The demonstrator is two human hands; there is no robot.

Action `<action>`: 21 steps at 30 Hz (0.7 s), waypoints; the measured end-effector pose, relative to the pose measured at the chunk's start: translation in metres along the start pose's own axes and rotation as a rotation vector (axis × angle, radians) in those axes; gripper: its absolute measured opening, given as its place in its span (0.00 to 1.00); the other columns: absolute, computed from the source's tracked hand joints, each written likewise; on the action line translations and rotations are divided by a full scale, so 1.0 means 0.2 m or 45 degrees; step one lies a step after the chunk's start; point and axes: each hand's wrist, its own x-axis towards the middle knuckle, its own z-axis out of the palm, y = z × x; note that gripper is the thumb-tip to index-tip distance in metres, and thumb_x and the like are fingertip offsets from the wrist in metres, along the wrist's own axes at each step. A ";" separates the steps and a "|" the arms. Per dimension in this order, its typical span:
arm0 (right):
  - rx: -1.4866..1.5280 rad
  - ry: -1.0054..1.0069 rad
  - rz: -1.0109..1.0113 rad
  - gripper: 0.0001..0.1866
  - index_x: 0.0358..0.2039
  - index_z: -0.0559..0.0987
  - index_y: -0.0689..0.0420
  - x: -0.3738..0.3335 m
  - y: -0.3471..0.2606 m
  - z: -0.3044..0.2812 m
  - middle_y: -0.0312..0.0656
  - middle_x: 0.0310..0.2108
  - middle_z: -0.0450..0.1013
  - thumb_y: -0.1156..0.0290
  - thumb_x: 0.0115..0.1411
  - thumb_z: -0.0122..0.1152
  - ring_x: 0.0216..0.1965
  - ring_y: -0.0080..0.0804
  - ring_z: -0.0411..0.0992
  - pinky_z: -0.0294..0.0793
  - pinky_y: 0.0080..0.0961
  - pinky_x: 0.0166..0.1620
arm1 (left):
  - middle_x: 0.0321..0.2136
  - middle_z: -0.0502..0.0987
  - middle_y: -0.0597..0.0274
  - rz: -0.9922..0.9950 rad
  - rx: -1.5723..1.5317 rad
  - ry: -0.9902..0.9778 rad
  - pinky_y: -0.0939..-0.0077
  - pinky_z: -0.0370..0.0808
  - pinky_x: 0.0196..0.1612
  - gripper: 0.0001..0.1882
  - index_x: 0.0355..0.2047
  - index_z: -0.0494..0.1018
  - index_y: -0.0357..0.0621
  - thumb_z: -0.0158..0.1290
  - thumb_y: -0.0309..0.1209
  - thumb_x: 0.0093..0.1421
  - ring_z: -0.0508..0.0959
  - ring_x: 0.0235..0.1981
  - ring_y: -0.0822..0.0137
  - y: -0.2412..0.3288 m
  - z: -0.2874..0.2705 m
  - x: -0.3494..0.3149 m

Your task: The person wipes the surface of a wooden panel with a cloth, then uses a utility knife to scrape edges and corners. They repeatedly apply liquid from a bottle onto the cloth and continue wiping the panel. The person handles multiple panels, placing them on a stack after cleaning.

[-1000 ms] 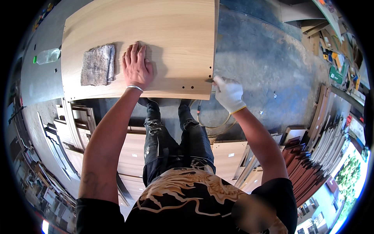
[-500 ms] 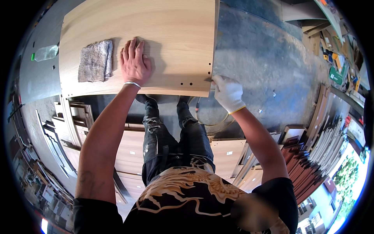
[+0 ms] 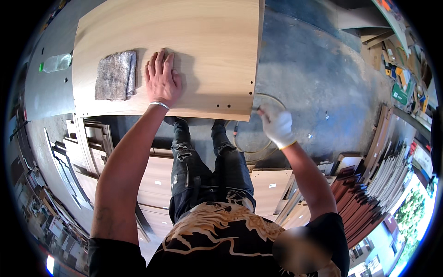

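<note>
Right grip point(image 3: 278, 126) clamps blurred tool point(image 3: 255, 109) off wood-grain panel's point(image 3: 212, 51) open right edge; left grip point(image 3: 164, 83) flat atop, uncurled; long axis left-to-right.

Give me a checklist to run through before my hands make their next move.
1. Left hand flat on the board: ok, fingers spread forward.
2. Right hand gloved: ok, in a white glove.
3. Left hand gloved: not ok, it is bare.
4. Cloth clear of both hands: ok, it lies left of the left hand.
5. What the right hand holds: cannot tell, its fingertips are blurred.
6. Hose clear of the feet: cannot tell; it loops on the floor near the right foot, and contact is unclear.
</note>
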 end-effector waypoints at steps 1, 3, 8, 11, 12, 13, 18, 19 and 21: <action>0.137 0.091 0.044 0.12 0.40 0.81 0.49 0.07 -0.01 -0.04 0.48 0.30 0.80 0.56 0.66 0.60 0.33 0.53 0.80 0.76 0.49 0.35 | 0.69 0.64 0.50 0.005 -0.009 -0.004 0.46 0.55 0.72 0.29 0.64 0.66 0.47 0.47 0.33 0.61 0.61 0.70 0.45 0.01 -0.01 0.00; -0.157 0.069 0.120 0.14 0.44 0.81 0.47 0.30 0.02 -0.06 0.50 0.31 0.80 0.52 0.68 0.57 0.34 0.55 0.79 0.77 0.49 0.36 | 0.69 0.64 0.50 0.001 0.005 -0.018 0.46 0.54 0.72 0.29 0.64 0.66 0.47 0.47 0.33 0.61 0.61 0.70 0.45 0.00 -0.01 -0.01; -0.383 -0.011 0.047 0.08 0.41 0.78 0.41 0.79 0.11 -0.13 0.47 0.28 0.80 0.55 0.70 0.55 0.32 0.54 0.80 0.75 0.46 0.32 | 0.69 0.64 0.50 0.017 0.004 -0.002 0.46 0.55 0.72 0.29 0.64 0.67 0.47 0.47 0.33 0.61 0.61 0.70 0.45 0.01 0.03 0.01; -0.500 -0.164 0.030 0.06 0.41 0.78 0.40 0.77 0.06 -0.15 0.47 0.27 0.80 0.57 0.69 0.55 0.31 0.53 0.80 0.75 0.47 0.32 | 0.69 0.65 0.52 0.025 -0.008 0.021 0.46 0.55 0.72 0.28 0.64 0.67 0.48 0.47 0.33 0.61 0.62 0.70 0.46 0.00 0.01 0.00; -0.412 -0.133 -0.014 0.05 0.40 0.77 0.41 0.70 0.10 -0.14 0.47 0.27 0.80 0.58 0.68 0.56 0.31 0.53 0.80 0.76 0.48 0.31 | 0.69 0.64 0.52 0.020 -0.015 0.016 0.46 0.55 0.72 0.28 0.64 0.67 0.49 0.47 0.33 0.61 0.62 0.70 0.46 0.01 0.02 0.01; -0.393 -0.082 -0.072 0.05 0.39 0.77 0.42 0.64 0.06 -0.12 0.45 0.26 0.80 0.60 0.66 0.58 0.30 0.51 0.80 0.76 0.48 0.30 | 0.69 0.64 0.52 0.009 -0.001 0.005 0.46 0.55 0.71 0.28 0.64 0.67 0.49 0.48 0.33 0.61 0.62 0.70 0.46 0.00 0.01 0.00; -0.246 -0.126 -0.276 0.04 0.40 0.79 0.41 0.31 0.02 -0.05 0.45 0.24 0.79 0.64 0.65 0.59 0.27 0.49 0.80 0.75 0.45 0.29 | 0.69 0.64 0.52 0.009 -0.003 0.012 0.46 0.55 0.72 0.28 0.64 0.67 0.49 0.48 0.33 0.62 0.61 0.70 0.46 0.00 0.01 -0.01; -0.273 -0.137 -0.225 0.04 0.40 0.79 0.42 0.32 0.02 -0.06 0.45 0.25 0.79 0.64 0.65 0.59 0.27 0.50 0.80 0.75 0.46 0.28 | 0.69 0.64 0.52 0.009 0.001 0.011 0.46 0.55 0.72 0.28 0.64 0.67 0.49 0.48 0.33 0.62 0.61 0.70 0.46 0.00 0.01 -0.01; -0.327 -0.159 -0.124 0.03 0.40 0.78 0.42 0.39 -0.01 -0.08 0.45 0.25 0.79 0.63 0.66 0.58 0.26 0.51 0.79 0.74 0.47 0.28 | 0.69 0.64 0.52 0.014 0.003 0.012 0.46 0.55 0.72 0.28 0.64 0.67 0.49 0.48 0.33 0.62 0.61 0.70 0.46 -0.01 0.01 -0.01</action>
